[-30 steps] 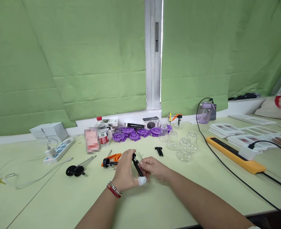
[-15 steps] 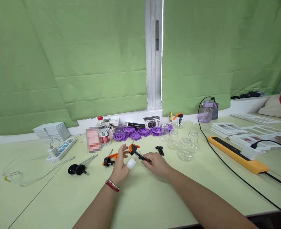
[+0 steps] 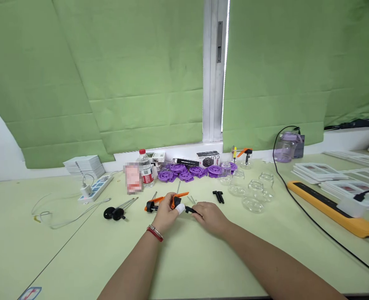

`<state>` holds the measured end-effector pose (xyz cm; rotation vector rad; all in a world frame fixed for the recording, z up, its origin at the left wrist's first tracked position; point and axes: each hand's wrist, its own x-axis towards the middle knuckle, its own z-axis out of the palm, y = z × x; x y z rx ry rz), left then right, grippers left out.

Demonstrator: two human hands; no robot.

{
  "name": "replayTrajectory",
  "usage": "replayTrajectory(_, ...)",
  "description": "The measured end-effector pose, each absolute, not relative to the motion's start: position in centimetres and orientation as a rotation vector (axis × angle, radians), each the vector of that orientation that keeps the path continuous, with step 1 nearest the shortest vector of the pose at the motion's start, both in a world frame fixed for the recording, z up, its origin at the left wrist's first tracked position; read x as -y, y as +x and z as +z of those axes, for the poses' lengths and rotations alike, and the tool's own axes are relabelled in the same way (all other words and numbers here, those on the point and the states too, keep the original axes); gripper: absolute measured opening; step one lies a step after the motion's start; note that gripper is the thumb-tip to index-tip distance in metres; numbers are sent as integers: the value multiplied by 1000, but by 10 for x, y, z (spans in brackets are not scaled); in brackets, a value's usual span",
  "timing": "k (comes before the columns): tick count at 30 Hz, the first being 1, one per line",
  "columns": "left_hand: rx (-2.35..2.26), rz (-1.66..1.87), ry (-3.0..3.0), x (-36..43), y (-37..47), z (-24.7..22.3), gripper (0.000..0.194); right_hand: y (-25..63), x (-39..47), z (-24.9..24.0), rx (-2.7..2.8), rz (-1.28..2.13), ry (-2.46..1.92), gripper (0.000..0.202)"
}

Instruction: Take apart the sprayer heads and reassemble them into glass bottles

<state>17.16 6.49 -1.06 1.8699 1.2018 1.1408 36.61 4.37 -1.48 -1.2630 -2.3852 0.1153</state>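
Note:
My left hand (image 3: 168, 213), its thumb wrapped in white, is closed on the orange and black head of a pump-like part (image 3: 177, 203). The black stem end of that part is pinched in my right hand (image 3: 209, 216). Beside my left hand lies a second orange and black part (image 3: 151, 206). Thin clear rods (image 3: 192, 199) lie just beyond my right fingers. Two short black pieces (image 3: 218, 196) rest to the right of them. Farther left are black discs with metal rods (image 3: 114, 213).
Purple wheel-shaped parts (image 3: 197, 171), a red-capped bottle (image 3: 146, 171) and boxes line the back. Clear glass jars (image 3: 253, 196) stand right of centre. An orange power strip (image 3: 332, 208), cables and white frames (image 3: 307, 171) are at the right; a white power strip (image 3: 96, 188) is at the left.
My left hand has closed on the orange and black head, which it was open beside earlier. The camera view has turned slightly left.

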Motion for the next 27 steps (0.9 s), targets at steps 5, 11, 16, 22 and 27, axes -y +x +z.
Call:
replayTrajectory(5, -1552, 1466, 1736, -77, 137, 8, 44, 362, -41, -17, 2312, 244, -1239, 38)
replayTrajectory(11, -2385, 1119, 1429, -86, 76, 22, 37, 371, -51, -21, 2267, 252, -1389, 35)
replayTrajectory(16, -2388, 890, 1419, -90, 68, 17, 30, 377, -56, -22, 2230, 255, -1455, 32)
replayTrajectory(22, -2396, 718, 1424, -97, 71, 9, 31, 378, -57, -23, 2242, 280, -1448, 30)
replayTrajectory(27, -2427, 655, 1449, -100, 74, 4, 37, 378, -57, -23, 2260, 294, -1453, 29)
